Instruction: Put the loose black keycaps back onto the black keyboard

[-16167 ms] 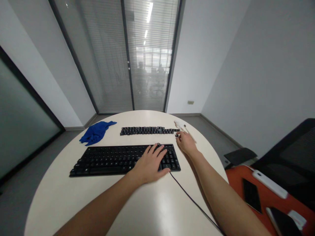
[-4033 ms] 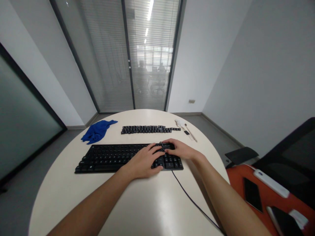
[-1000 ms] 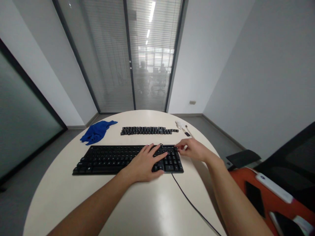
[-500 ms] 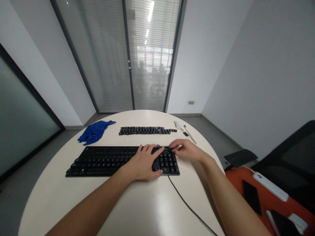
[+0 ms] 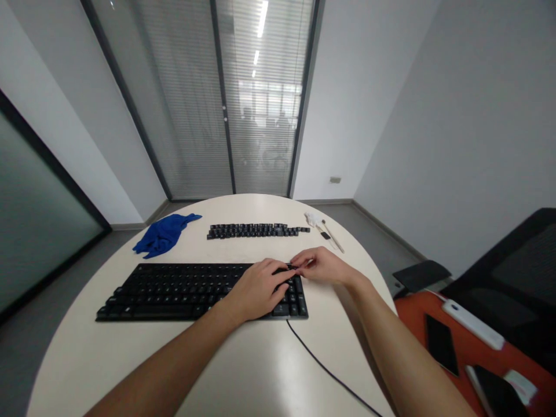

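Observation:
A black keyboard [image 5: 174, 291] lies on the round cream table [image 5: 226, 359], its cable [image 5: 321, 364] running toward the lower right. My left hand [image 5: 259, 286] rests over the keyboard's right part, fingers spread and thumb apart, the index fingertip near my other hand. At the keyboard's top right corner is my right hand [image 5: 320, 266], its fingers pinched together. Whatever sits between those fingertips is too small and hidden to name. Beyond the keyboard, loose black keycaps [image 5: 256, 230] stand in rows.
A blue cloth [image 5: 163, 234] lies at the table's back left. White fluffy material [image 5: 313, 219] and a thin stick [image 5: 333, 236] are at the back right. Beside the table stands an orange chair [image 5: 412, 324] holding a phone [image 5: 441, 344] and a white power strip [image 5: 473, 324].
The keyboard has shifted slightly left and nearer. My left hand has drawn its fingers toward the top right keys, and my right hand has moved a little left, so the fingertips now meet.

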Action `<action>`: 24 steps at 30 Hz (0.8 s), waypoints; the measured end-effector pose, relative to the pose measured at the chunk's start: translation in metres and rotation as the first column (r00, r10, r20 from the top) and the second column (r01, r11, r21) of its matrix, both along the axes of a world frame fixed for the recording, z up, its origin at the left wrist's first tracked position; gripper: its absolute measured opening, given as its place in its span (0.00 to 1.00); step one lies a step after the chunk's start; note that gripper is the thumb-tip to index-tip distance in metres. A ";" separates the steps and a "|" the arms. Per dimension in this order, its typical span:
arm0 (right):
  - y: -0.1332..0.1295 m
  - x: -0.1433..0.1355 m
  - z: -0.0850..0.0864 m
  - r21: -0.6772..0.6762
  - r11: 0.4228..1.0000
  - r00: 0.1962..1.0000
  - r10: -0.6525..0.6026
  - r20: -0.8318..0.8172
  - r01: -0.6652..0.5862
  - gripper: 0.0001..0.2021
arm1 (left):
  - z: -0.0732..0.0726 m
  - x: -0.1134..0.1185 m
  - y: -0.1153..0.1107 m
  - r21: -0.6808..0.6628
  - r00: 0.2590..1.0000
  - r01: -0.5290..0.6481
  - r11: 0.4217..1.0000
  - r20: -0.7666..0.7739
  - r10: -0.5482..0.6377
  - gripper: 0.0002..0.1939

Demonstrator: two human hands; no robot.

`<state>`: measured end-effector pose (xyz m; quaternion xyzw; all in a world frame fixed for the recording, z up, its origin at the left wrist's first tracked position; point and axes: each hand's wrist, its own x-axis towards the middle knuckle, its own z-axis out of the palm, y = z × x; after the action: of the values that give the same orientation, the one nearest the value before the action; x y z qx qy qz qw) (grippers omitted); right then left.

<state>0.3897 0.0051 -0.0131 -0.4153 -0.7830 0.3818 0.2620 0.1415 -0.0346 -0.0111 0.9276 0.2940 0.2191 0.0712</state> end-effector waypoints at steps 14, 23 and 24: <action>-0.004 -0.003 0.006 -0.157 0.987 0.996 -0.035 -0.084 0.022 0.10 | -0.004 -0.003 0.003 -0.029 0.999 0.035 0.999 0.001 -0.035 0.21; -0.002 0.000 0.003 -0.169 0.985 0.996 -0.035 -0.076 0.022 0.10 | -0.003 -0.001 0.003 -0.030 0.999 0.039 0.999 -0.009 -0.039 0.21; -0.003 0.000 0.003 -0.169 0.985 0.997 -0.036 -0.074 0.023 0.10 | -0.003 -0.001 0.003 -0.031 0.999 0.038 0.999 -0.006 -0.038 0.21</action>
<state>0.3900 0.0026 -0.0096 -0.4326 -0.7311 0.4582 0.2617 0.1404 -0.0317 -0.0143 0.9326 0.2799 0.2099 0.0886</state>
